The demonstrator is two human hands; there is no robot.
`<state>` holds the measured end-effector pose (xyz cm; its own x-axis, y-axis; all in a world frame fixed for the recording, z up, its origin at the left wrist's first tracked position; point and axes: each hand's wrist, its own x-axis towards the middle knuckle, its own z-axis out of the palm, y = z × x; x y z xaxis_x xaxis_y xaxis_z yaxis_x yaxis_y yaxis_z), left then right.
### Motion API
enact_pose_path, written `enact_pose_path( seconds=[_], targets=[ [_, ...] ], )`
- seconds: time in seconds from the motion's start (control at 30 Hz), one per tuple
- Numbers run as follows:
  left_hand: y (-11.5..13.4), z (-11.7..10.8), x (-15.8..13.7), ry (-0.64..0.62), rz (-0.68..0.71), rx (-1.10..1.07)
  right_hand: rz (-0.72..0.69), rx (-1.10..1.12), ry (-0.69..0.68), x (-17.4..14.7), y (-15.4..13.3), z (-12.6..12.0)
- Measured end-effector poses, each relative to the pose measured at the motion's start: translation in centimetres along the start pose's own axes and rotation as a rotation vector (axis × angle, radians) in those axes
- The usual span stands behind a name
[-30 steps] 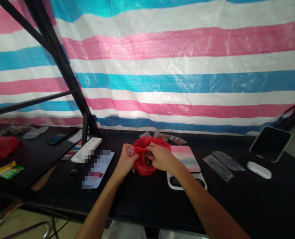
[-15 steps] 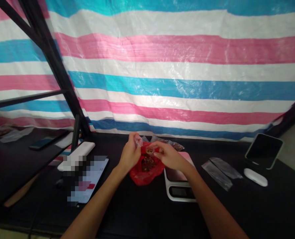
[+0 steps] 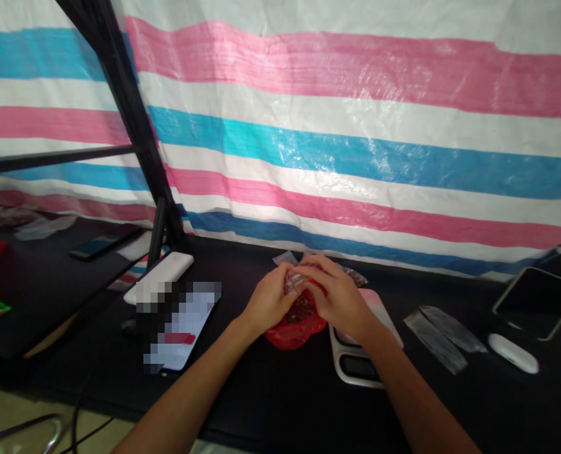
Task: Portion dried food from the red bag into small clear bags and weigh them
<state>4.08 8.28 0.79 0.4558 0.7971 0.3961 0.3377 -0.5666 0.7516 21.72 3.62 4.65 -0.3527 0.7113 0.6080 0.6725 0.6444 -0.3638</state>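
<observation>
Over a red plastic bag, its mouth open on small brown dried pieces, my two hands are close together. My left hand has its fingers closed on a small clear plastic bag. My right hand meets it from the other side, fingers bent and pressed against the same bag. What is inside the clear bag is mostly covered by the fingers. Just right of the red bag sits a white kitchen scale with a pinkish top, partly under my right forearm.
Behind my hands lie small filled clear bags. To the right are flat clear zip bags, a white case and a propped-up device. On the left are a phone, a white bar-shaped object and a black frame post.
My right hand has moved from over the red bag's opening up against my left hand at the clear bag. The view has tilted down and shifted left.
</observation>
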Motion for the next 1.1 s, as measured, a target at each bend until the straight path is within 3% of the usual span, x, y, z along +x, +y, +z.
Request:
enact_pose_path(
  seconds=[0.2, 0.4, 0.47, 0.57, 0.7, 0.8, 1.1],
  targets=[
    [0.7, -0.1, -0.1, 0.022, -0.044, -0.126, -0.109, -0.162, 0.052, -0.1, -0.1, 0.3],
    [0.6, -0.2, 0.2, 0.149, -0.079, -0.180, 0.012, -0.106, 0.140, 0.1, -0.5, -0.9],
    [0.3, -0.5, 0.5, 0.228, -0.134, -0.164, 0.061, -0.071, 0.082, 0.2, -0.8, -1.6],
    [-0.5, -1.0, 0.8, 0.293, -0.205, -0.093, 0.123, -0.091, -0.155, 0.2, -1.0, -1.8],
    [-1.5, -1.3, 0.6, 0.089, -0.331, -0.040, 0.209, -0.237, -0.386, -0.2, -0.5, -0.6],
    [-1.9, -1.0, 0.5, -0.039, -0.343, -0.097, 0.266, -0.326, -0.417, -0.4, -0.2, 0.2],
    [-2.3, 0.0, 1.3, 0.115, -0.363, -0.345, 0.319, -0.313, -0.403, -0.4, -0.2, 0.7]
  ],
)
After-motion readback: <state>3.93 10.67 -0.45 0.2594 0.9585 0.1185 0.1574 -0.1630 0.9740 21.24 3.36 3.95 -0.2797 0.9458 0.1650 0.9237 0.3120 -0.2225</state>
